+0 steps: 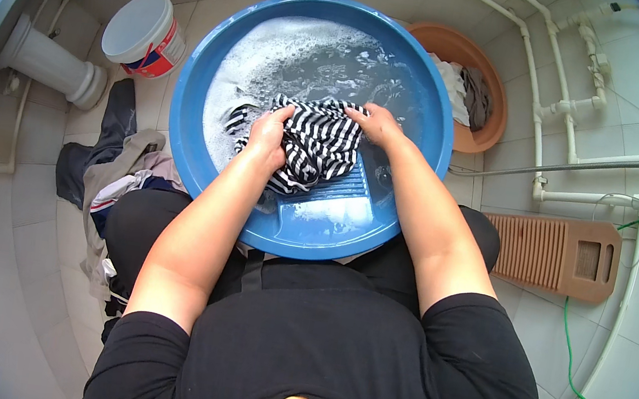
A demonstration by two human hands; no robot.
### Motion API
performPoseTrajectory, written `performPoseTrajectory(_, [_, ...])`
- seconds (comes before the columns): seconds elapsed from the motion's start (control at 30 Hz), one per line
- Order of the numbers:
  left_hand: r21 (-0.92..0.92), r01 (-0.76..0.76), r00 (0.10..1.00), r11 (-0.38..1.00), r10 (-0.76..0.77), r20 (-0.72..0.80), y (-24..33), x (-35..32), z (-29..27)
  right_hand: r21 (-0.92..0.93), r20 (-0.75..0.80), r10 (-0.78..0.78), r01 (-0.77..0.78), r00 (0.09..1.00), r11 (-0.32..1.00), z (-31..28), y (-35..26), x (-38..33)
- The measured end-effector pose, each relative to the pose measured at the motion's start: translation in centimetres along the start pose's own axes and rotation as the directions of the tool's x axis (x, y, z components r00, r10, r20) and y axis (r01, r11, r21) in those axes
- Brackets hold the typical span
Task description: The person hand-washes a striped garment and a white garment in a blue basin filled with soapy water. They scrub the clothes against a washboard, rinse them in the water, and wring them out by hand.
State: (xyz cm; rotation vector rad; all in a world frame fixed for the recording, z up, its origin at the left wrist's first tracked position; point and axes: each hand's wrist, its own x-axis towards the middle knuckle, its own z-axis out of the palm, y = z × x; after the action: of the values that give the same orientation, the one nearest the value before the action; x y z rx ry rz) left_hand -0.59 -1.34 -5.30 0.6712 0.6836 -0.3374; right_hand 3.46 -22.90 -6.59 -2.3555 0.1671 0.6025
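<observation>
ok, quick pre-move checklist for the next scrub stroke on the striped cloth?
1. Left hand on the striped cloth: ok, it grips the left side.
2. Right hand on the cloth: ok, fingers press its upper right edge.
3. Cloth over the blue washboard: ok, it lies on the ribbed upper part.
4. Soapy water in the blue basin: ok, foam covers the left half.
5. Washboard seated firmly: cannot tell, its foot is under water.
6. Brown tub with more laundry apart from the basin: cannot tell, rims look close.

The person wears a black short-sleeved top and black trousers.
</observation>
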Motion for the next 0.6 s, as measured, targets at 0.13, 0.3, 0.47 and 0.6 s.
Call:
performPoseTrajectory(0.13, [0.196, -0.228, 0.974, 0.954, 0.22, 0.06, -1.3, 0.1, -0.1, -0.001, -0.272, -0.032, 0.033, 0.962, 0.999, 1.1, 1.7, 0.9])
performPoseTrajectory(0.3, [-0.005, -0.05, 0.991, 0.999, 0.05, 0.127, -0.2, -1.0, 0.9, 0.251, -0.427, -0.534, 0.663, 0.73, 0.705, 4.2, -6.3, -2.4])
performPoseTrajectory(0.47, [0.168, -0.125, 0.934, 0.978, 0.059, 0.352, 0.6, -3.1, 0.3, 0.027, -0.346, -0.844, 0.903, 0.41, 0.428, 5.1, -11.9, -11.1])
performPoseTrajectory(0.6, [0.096, 0.019, 0.963, 0.995, -0.044, 0.265, -1.4, -1.0, -0.4, -0.013, -0.517, -0.696, 0.809, 0.498, 0.588, 6.3, -8.4, -6.9])
